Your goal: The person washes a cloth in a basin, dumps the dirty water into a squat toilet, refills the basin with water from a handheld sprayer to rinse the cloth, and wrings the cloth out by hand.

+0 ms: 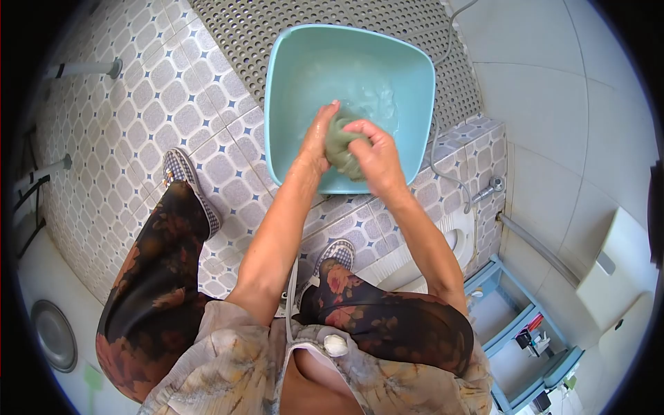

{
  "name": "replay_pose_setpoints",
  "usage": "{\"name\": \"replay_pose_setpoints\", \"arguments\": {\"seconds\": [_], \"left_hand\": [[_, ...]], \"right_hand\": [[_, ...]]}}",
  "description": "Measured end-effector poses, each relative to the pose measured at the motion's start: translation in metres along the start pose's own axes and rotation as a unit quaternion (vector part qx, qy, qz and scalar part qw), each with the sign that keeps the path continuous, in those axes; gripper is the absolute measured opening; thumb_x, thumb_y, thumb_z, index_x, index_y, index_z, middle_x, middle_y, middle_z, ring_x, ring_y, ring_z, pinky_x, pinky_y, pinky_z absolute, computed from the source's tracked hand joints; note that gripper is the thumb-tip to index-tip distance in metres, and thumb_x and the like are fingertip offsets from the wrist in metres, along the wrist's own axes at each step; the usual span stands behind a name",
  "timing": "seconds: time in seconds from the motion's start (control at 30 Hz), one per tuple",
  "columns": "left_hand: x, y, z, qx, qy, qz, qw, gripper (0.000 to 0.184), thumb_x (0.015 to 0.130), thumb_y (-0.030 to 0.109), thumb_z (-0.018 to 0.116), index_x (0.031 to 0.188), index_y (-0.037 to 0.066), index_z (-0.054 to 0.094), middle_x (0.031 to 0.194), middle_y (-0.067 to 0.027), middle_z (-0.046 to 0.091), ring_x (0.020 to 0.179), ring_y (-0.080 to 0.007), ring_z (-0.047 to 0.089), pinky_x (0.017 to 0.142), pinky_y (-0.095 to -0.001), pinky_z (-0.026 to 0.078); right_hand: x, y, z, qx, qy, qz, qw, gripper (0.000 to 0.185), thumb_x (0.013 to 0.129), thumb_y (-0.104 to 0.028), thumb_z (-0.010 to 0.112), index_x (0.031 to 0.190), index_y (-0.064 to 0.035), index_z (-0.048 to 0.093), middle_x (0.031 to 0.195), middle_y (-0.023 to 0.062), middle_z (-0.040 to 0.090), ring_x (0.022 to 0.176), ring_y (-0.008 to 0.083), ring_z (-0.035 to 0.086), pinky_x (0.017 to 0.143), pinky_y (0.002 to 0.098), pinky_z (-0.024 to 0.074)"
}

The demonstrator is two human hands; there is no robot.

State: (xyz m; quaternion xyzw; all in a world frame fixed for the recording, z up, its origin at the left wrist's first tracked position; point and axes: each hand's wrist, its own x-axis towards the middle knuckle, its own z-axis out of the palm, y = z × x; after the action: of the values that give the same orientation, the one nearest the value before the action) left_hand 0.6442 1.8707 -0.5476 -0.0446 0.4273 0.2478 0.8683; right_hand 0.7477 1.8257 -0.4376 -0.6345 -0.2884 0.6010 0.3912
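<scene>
A bunched, wet green cloth (344,151) is between my two hands, above the near side of a light blue plastic basin (429,104). Along its left side lies my left hand (321,135), thumb pointing up and fingers mostly hidden behind the cloth. My right hand (375,153) grips the cloth from the right with curled fingers. Rippled, slightly cloudy water (360,86) fills the bottom of the basin. What the cloth is exactly, I cannot make out.
Under the basin is a grey perforated mat (235,41) on patterned floor tiles (166,76). A hose (434,149) runs down the right side to a metal valve (494,185). A squat toilet (456,238) and a blue shelf rack (512,332) are at right.
</scene>
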Motion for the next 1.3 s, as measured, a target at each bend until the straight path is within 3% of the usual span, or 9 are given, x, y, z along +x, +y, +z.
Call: {"name": "replay_pose_setpoints", "arguments": {"seconds": [0.1,0.3,0.53,0.67,0.8,0.9,1.0,1.1,1.3], "left_hand": [[-0.032,0.016,0.025,0.040,0.058,0.032,0.997,0.039,0.087,0.028,0.065,0.119,0.006,0.059,0.127,-0.0145,0.053,0.116,-0.0248,0.053,0.100,-0.0355,0.043],[-0.048,-0.001,0.002,0.180,-0.121,0.269,0.938,0.029,0.092,0.012,0.054,0.118,0.001,0.058,0.125,-0.0122,0.054,0.113,-0.0208,0.054,0.097,-0.0338,0.044],[0.041,-0.061,-0.036,-0.198,-0.269,0.220,0.916,0.029,0.095,0.023,0.050,0.110,0.000,0.059,0.098,-0.0071,0.063,0.087,-0.0177,0.061,0.075,-0.0305,0.051],[-0.031,-0.003,0.043,-0.041,0.046,0.013,0.998,0.030,0.094,0.026,0.050,0.103,0.000,0.061,0.091,-0.0084,0.063,0.080,-0.0193,0.061,0.069,-0.0326,0.051],[-0.018,-0.016,0.042,0.022,0.114,0.060,0.991,0.035,0.096,0.025,0.049,0.118,-0.001,0.055,0.114,-0.0137,0.060,0.101,-0.0237,0.060,0.089,-0.0401,0.049],[-0.033,-0.007,0.037,0.055,0.199,0.138,0.969,0.047,0.092,0.030,0.054,0.127,-0.001,0.050,0.110,-0.0158,0.060,0.105,-0.0257,0.057,0.092,-0.0381,0.044],[-0.032,-0.012,0.031,0.270,0.344,0.256,0.862,0.061,0.092,0.032,0.055,0.143,0.005,0.036,0.134,-0.0202,0.046,0.125,-0.0302,0.044,0.104,-0.0382,0.035],[-0.015,-0.020,0.005,0.264,0.236,0.231,0.906,0.073,0.092,0.034,0.054,0.150,0.007,0.020,0.149,-0.0207,0.026,0.136,-0.0346,0.031,0.110,-0.0397,0.028],[-0.034,-0.001,0.031,0.044,0.160,0.022,0.986,0.072,0.092,0.036,0.054,0.150,0.012,0.021,0.139,-0.0185,0.041,0.125,-0.0358,0.045,0.103,-0.0395,0.039]], "right_hand": [[-0.016,-0.013,0.023,-0.168,-0.029,-0.145,0.975,0.019,0.078,-0.006,0.055,0.096,-0.0021,0.060,0.089,0.0072,0.064,0.076,0.0159,0.061,0.070,0.0314,0.0506],[-0.031,-0.027,0.062,-0.415,0.021,-0.238,0.878,0.012,0.081,-0.017,0.064,0.084,-0.0062,0.059,0.083,0.0110,0.061,0.067,0.0330,0.062,0.059,0.0409,0.0512],[0.017,0.012,0.038,-0.475,0.115,-0.263,0.832,0.022,0.091,-0.028,0.055,0.083,-0.0082,0.058,0.075,0.0167,0.063,0.063,0.0366,0.062,0.054,0.0435,0.0511],[0.062,0.031,-0.017,-0.527,0.164,-0.174,0.815,0.027,0.095,-0.029,0.046,0.085,-0.0065,0.056,0.073,0.0195,0.063,0.066,0.0415,0.062,0.062,0.0496,0.0506],[0.079,0.043,-0.048,-0.555,0.201,-0.056,0.805,0.026,0.095,-0.028,0.048,0.086,-0.0047,0.055,0.084,0.0203,0.065,0.076,0.0414,0.063,0.069,0.0504,0.0503],[0.079,0.062,-0.070,-0.539,0.207,-0.102,0.810,0.027,0.093,-0.027,0.054,0.105,-0.0029,0.056,0.106,0.0236,0.059,0.096,0.0402,0.057,0.076,0.0474,0.0503],[0.061,0.081,-0.059,-0.642,0.228,-0.226,0.696,0.044,0.089,-0.023,0.059,0.129,-0.0081,0.047,0.121,0.0246,0.047,0.108,0.0400,0.046,0.084,0.0478,0.0479],[0.053,0.101,-0.051,-0.631,0.087,-0.162,0.754,0.062,0.086,-0.018,0.062,0.142,-0.0177,0.037,0.124,0.0255,0.041,0.111,0.0411,0.042,0.085,0.0493,0.0472],[0.043,0.061,-0.036,-0.395,0.091,-0.110,0.908,0.036,0.078,-0.017,0.068,0.113,-0.0131,0.060,0.101,0.0202,0.055,0.092,0.0373,0.058,0.078,0.0424,0.0507]]}}
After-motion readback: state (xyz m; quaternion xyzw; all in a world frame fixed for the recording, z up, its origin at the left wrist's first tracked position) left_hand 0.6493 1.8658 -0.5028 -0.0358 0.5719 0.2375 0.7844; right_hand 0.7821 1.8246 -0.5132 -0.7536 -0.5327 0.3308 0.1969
